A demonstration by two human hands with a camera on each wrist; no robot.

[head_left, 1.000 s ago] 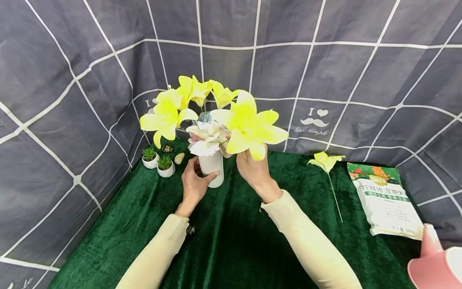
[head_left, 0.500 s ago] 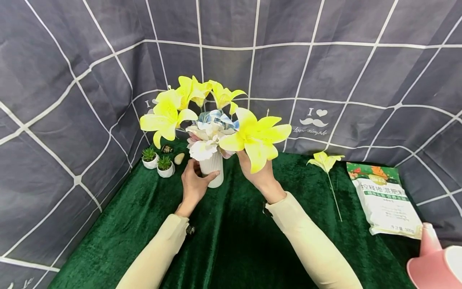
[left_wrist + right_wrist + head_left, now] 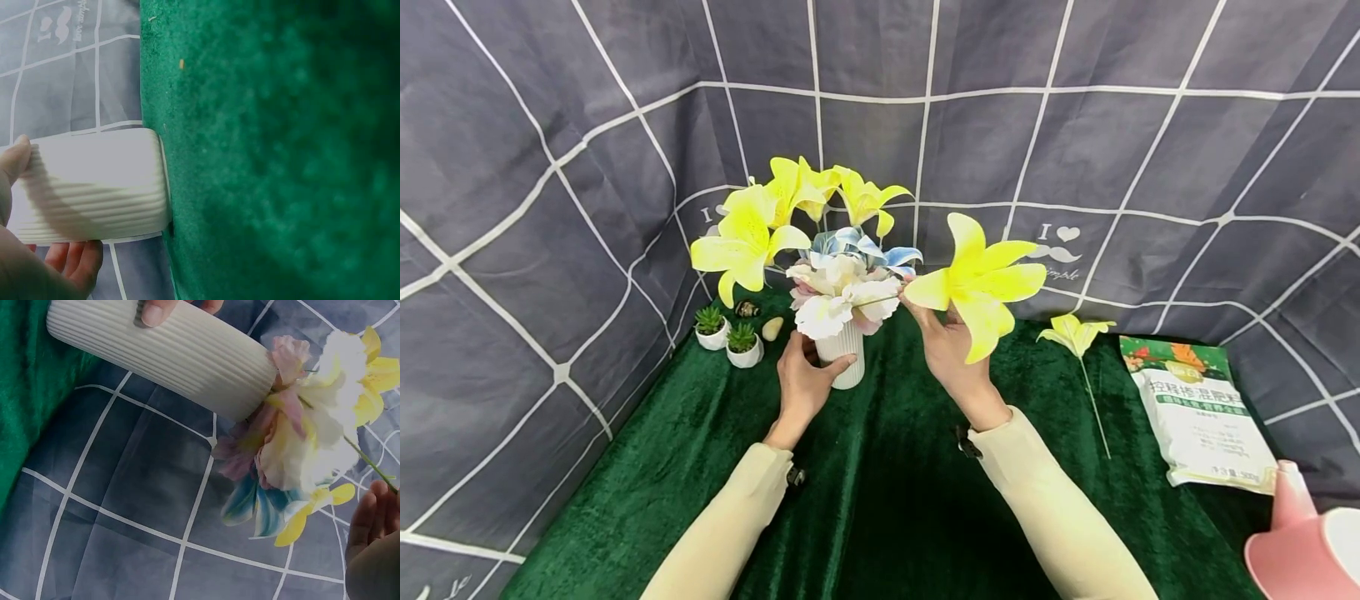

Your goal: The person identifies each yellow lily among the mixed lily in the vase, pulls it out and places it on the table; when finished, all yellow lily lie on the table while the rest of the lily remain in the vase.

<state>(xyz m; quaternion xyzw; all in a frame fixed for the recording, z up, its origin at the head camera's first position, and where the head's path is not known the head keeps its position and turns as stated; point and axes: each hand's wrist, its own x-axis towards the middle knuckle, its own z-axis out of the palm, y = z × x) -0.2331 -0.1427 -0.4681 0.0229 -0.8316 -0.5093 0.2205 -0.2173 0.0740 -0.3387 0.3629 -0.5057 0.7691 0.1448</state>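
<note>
In the head view my left hand (image 3: 805,375) grips the white ribbed vase (image 3: 842,367), thumb across its front and fingers round the far side. The vase stands upright on green cloth. In it are white-pink flowers (image 3: 842,300), a blue flower (image 3: 857,242) and several yellow lilies (image 3: 748,242). To the vase's right, my right hand (image 3: 958,358) holds another yellow lily (image 3: 977,283) by its stem, the bloom partly hiding the fingers. The right wrist view shows that stem (image 3: 365,461) running from the hand (image 3: 378,544) across the white petals; whether its tip touches them I cannot tell.
Two small potted succulents (image 3: 743,343) and a pale stone (image 3: 772,329) sit left of the vase. On the right lie a loose yellow lily (image 3: 1078,337) and a white-green bag (image 3: 1206,425), near a pink watering can (image 3: 1300,542). Grey checked fabric (image 3: 985,142) hangs behind.
My right hand has moved right with the lily, away from the vase. More of the blue flower and white petals now shows. My left hand stays on the vase.
</note>
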